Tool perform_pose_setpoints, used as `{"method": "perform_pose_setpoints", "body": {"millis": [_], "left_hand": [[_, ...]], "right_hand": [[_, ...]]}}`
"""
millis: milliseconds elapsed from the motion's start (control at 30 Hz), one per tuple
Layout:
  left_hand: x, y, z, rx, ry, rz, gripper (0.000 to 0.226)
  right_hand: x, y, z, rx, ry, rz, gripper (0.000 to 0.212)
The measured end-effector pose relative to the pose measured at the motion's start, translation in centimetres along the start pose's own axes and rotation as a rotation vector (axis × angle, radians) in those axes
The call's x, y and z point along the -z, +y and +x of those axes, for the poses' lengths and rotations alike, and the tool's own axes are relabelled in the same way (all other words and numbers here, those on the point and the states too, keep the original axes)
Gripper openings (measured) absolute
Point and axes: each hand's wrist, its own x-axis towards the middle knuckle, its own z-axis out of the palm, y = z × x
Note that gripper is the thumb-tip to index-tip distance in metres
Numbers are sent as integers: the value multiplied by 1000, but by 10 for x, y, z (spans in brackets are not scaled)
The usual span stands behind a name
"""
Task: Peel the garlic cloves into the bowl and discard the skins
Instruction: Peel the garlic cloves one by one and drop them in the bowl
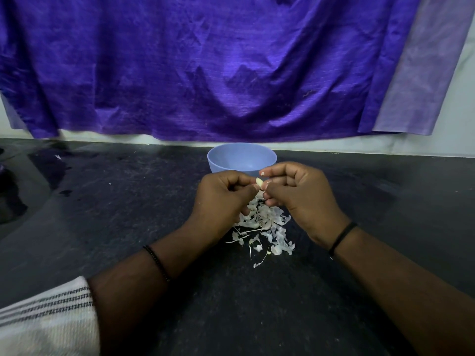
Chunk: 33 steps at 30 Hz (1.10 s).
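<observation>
A pale garlic clove (259,183) is pinched between the fingertips of both hands, just above the counter. My left hand (222,199) grips it from the left with curled fingers. My right hand (298,191) pinches it from the right. Directly behind the hands stands a light blue bowl (231,156); what lies inside it is hidden from this angle. Below and between the hands a heap of white garlic skins (264,227) lies on the dark counter.
The dark stone counter (128,214) stretches to both sides. A purple cloth (205,68) hangs on the wall behind the bowl. Wet dark patches (46,165) show at the far left.
</observation>
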Motion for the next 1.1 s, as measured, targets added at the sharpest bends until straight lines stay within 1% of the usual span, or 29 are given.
{"method": "perform_pose_setpoints", "body": {"millis": [167, 333, 433, 567, 667, 867, 1000, 1100], "left_hand": [[1, 1, 0, 13, 7, 9, 8], [0, 3, -1, 21, 17, 5, 14], [1, 3, -1, 27, 24, 1, 17], [0, 3, -1, 50, 44, -10, 17], [-1, 3, 0, 68, 60, -39, 15], [-1, 3, 0, 56, 45, -105, 11], [-1, 4, 1, 44, 46, -100, 12], [-1, 3, 1, 45, 60, -95, 14]], "right_hand": [[1, 2, 0, 39, 10, -88, 15], [2, 4, 1, 122, 24, -243, 11], [0, 4, 0, 156, 30, -290, 10], [-2, 4, -1, 162, 38, -306, 11], [-2, 3, -2, 155, 43, -274, 11], [-1, 2, -1, 166, 64, -256, 12], [-1, 2, -1, 184, 65, -278, 13], [-3, 3, -1, 178, 62, -285, 10]]}}
